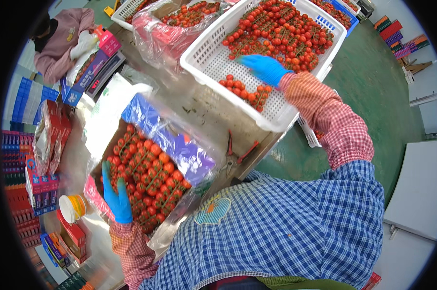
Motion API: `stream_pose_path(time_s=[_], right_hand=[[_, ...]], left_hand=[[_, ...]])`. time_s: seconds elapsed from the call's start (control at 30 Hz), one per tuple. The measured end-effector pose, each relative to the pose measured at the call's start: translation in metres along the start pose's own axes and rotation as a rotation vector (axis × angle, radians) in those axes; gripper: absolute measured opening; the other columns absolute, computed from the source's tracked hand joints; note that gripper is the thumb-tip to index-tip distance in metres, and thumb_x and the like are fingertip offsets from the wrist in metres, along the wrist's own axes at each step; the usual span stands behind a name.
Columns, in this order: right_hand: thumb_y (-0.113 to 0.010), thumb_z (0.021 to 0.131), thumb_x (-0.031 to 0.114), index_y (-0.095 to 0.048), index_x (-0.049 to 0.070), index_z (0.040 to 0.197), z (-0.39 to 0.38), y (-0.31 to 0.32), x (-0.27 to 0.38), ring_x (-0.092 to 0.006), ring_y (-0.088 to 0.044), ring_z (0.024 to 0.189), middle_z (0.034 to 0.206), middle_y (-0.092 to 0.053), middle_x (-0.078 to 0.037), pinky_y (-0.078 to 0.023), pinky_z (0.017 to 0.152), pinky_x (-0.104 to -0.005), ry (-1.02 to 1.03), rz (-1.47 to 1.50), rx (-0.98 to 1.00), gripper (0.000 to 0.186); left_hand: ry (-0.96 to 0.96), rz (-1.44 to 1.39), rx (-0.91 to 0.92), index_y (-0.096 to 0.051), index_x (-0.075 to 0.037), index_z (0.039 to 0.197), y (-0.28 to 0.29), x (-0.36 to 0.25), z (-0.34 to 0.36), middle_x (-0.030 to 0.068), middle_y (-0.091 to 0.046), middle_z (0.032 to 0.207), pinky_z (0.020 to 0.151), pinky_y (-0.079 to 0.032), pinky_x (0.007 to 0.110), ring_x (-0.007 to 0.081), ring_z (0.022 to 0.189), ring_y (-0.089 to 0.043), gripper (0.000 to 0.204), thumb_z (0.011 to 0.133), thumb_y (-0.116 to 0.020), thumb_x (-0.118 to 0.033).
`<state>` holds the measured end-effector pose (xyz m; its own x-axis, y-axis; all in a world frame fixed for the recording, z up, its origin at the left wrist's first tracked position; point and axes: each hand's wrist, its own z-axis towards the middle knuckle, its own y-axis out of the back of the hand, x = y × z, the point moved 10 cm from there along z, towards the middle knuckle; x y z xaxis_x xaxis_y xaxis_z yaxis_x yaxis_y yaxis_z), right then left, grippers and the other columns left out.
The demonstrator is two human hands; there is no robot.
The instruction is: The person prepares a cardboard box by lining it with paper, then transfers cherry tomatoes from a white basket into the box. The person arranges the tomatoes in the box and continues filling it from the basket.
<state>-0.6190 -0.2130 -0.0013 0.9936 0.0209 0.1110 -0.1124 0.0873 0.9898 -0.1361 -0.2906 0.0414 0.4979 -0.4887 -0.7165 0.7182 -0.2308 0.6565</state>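
Observation:
My left hand (116,197), in a blue glove, rests at the left side of a cardboard box, fingers extended and thumb apart. Vine cherry tomatoes (148,176) fill this box, whose purple flap (165,137) is folded outward under clear plastic. My right hand (264,69), gloved alike, reaches over a white perforated crate (211,63) with its fingers stretched out; nothing shows in it. More tomatoes on the vine (281,31) are heaped at the crate's far end, and a small cluster (247,92) lies nearer me.
Red-handled pruning shears (231,159) lie on the metal table between box and crate. At far left a person (66,43) in white gloves handles a packed box on a scale (104,75). A plastic-lined tomato box (165,34) stands behind. Left are a tape roll (73,208) and stacked cartons (42,186).

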Motion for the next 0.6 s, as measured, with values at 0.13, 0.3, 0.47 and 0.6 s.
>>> stream_pose_path(time_s=[0.13,0.3,0.47,0.6], right_hand=[[-0.048,0.082,0.008,-0.043,0.021,0.130,0.007,-0.041,-0.146,-0.0293,-0.054,0.105,0.123,-0.052,-0.007,-0.050,0.082,-0.0405,-0.112,-0.168,0.107,0.050],[-0.045,0.087,0.009,-0.048,0.022,0.125,0.065,-0.059,-0.183,-0.0287,-0.056,0.103,0.115,-0.056,-0.007,-0.049,0.083,-0.0415,-0.049,-0.219,0.086,0.040],[-0.048,0.085,0.006,-0.054,0.023,0.120,0.051,0.000,-0.266,-0.0267,-0.057,0.100,0.112,-0.058,-0.006,-0.051,0.081,-0.0410,-0.216,-0.145,-0.114,0.040],[-0.051,0.083,0.008,-0.056,0.024,0.117,0.039,0.010,-0.299,-0.0234,-0.057,0.096,0.108,-0.058,-0.002,-0.052,0.077,-0.0380,-0.142,-0.329,-0.165,0.037]], left_hand=[[-0.154,-0.104,0.261,-0.049,0.000,0.124,-0.105,-0.084,0.108,0.0141,-0.052,0.125,0.097,-0.038,0.034,0.0252,0.116,-0.049,0.044,0.080,-0.055,0.003],[-0.613,0.192,0.591,-0.053,-0.015,0.119,-0.318,-0.163,0.214,0.0121,-0.056,0.115,0.086,-0.045,0.040,0.0301,0.103,-0.055,0.037,0.082,-0.056,-0.017],[-0.591,0.385,0.616,-0.051,-0.015,0.121,-0.470,-0.168,0.278,0.0120,-0.054,0.116,0.085,-0.046,0.040,0.0299,0.103,-0.054,0.038,0.083,-0.056,-0.018],[-0.652,0.285,0.330,-0.051,-0.015,0.120,-0.502,-0.206,0.327,0.0114,-0.053,0.112,0.083,-0.046,0.040,0.0309,0.099,-0.053,0.039,0.082,-0.059,-0.018]])
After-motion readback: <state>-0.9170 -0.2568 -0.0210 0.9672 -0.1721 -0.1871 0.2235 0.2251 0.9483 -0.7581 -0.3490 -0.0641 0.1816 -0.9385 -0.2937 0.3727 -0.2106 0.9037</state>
